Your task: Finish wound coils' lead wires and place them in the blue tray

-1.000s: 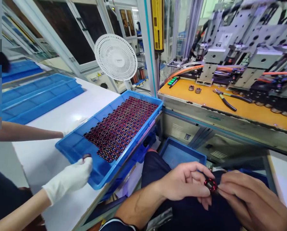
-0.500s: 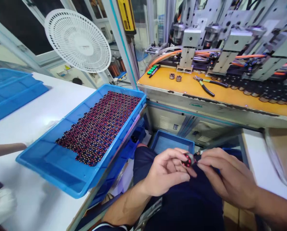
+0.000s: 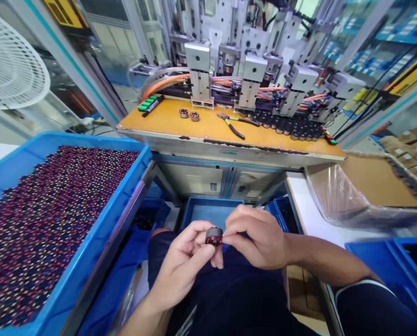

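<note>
Over my lap, my left hand [image 3: 190, 261] holds a small round motor stator [image 3: 214, 236] between thumb and fingers. It has a dark metal outer ring, and red shows inside it. My right hand [image 3: 255, 235] is closed in a pinch at the stator's right edge. Whatever lies between those fingertips is too small or hidden to make out. To the left is a large blue tray [image 3: 145, 161] with a dense layer of similar-looking dark parts [image 3: 64, 210] with red and pale specks.
An orange bench [image 3: 152, 128] ahead carries pliers [image 3: 234, 126], two small metal rings [image 3: 189, 115], a green-and-black item [image 3: 148, 105] and a row of black parts [image 3: 292, 126] under a machine. A plastic-lined carton [image 3: 362, 186] stands right; a white fan [image 3: 12, 60] stands left.
The view has swung right, bringing the carton into sight. The stator has turned in my left hand so its outer side shows. My right hand remains pinched beside it.
</note>
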`<state>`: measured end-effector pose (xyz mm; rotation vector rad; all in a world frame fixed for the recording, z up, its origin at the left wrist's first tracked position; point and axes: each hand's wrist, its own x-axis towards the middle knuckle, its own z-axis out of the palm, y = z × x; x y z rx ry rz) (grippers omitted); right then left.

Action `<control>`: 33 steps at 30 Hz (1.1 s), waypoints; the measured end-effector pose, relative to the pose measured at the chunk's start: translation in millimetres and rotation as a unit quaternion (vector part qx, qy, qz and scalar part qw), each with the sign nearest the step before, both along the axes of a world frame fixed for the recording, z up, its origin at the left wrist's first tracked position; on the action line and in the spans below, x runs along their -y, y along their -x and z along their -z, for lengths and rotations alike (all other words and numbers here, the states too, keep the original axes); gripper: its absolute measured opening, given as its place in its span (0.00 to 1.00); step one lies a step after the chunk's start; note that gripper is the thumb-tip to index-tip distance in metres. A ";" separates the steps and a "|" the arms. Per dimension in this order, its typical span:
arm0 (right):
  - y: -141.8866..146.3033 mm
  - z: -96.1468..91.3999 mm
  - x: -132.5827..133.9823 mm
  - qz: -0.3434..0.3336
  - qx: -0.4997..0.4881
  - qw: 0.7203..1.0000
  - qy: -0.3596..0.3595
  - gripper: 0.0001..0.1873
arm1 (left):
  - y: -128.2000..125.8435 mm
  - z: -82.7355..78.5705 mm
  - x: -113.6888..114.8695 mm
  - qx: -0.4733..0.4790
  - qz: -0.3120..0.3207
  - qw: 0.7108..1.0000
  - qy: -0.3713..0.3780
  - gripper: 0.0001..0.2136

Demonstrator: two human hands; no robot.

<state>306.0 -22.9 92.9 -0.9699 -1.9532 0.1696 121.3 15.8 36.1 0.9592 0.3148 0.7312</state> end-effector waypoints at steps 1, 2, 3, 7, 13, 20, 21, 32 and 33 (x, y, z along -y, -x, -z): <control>0.2 0.8 0.4 0.009 -0.013 1.000 0.008 0.07 | 0.2 -0.2 1.1 -0.004 -0.026 1.000 -0.014 0.09; 0.7 1.6 0.6 0.017 -0.027 0.999 0.015 0.06 | 0.2 -0.6 2.3 -0.004 -0.048 0.998 -0.028 0.10; 1.3 2.6 0.6 0.024 -0.043 0.999 0.021 0.06 | -0.1 -1.1 3.5 -0.002 -0.070 0.997 -0.044 0.11; 6.0 7.7 0.7 0.035 -0.095 0.995 0.026 0.05 | -3.3 -2.0 5.7 0.016 -0.155 0.983 -0.101 0.09; 17.1 10.3 8.8 0.053 -0.200 0.973 0.105 0.07 | -4.2 0.7 3.1 -0.006 -0.272 0.945 -0.181 0.12; 19.3 4.8 12.4 -0.049 -0.420 0.763 0.489 0.18 | -0.5 8.1 1.5 -0.019 -0.241 0.955 -0.170 0.12; 18.7 5.6 11.3 -0.054 -0.434 0.744 0.505 0.20 | -0.7 8.9 1.1 -0.014 -0.239 0.957 -0.163 0.12; 21.7 36.0 0.5 -0.132 -0.427 0.795 0.410 0.23 | -9.1 10.9 -14.5 0.006 -0.245 0.966 -0.084 0.06; 20.9 38.3 -0.5 -0.093 -0.389 0.854 0.334 0.21 | -9.9 11.5 -17.7 -0.011 -0.270 0.961 -0.063 0.06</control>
